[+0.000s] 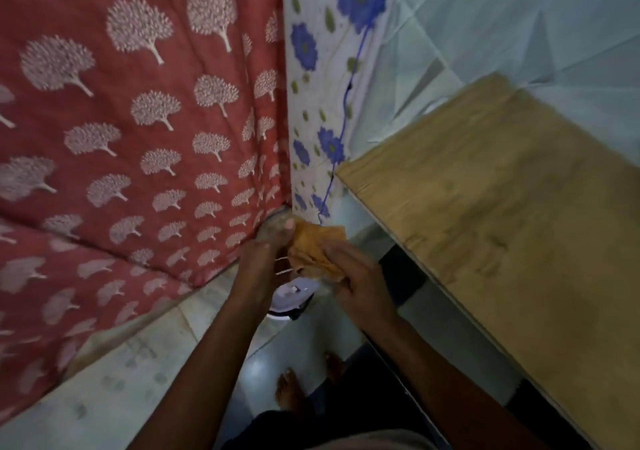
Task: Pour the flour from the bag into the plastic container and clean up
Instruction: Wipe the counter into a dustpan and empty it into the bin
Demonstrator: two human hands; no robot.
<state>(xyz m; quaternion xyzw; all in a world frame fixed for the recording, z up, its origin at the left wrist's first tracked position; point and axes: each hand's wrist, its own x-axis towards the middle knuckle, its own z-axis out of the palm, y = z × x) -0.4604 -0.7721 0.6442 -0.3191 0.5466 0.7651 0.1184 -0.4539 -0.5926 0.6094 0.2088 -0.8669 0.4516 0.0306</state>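
Observation:
A crumpled brown paper bag (313,248) is held between both hands over the floor, in the middle of the view. My right hand (356,278) grips its lower right side with curled fingers. My left hand (259,259) reaches to the bag's left edge, thumb and fingers touching it; how firmly it holds is blurred. Just below the bag sits a white, rounded object (294,299) on the floor, partly hidden by my left wrist. No plastic container is in view.
A red cloth with a white tree pattern (138,120) hangs at left. A white cloth with blue flowers (322,68) hangs behind. A wooden board (512,224) spans the right side. My bare feet (294,394) stand on the pale tiled floor.

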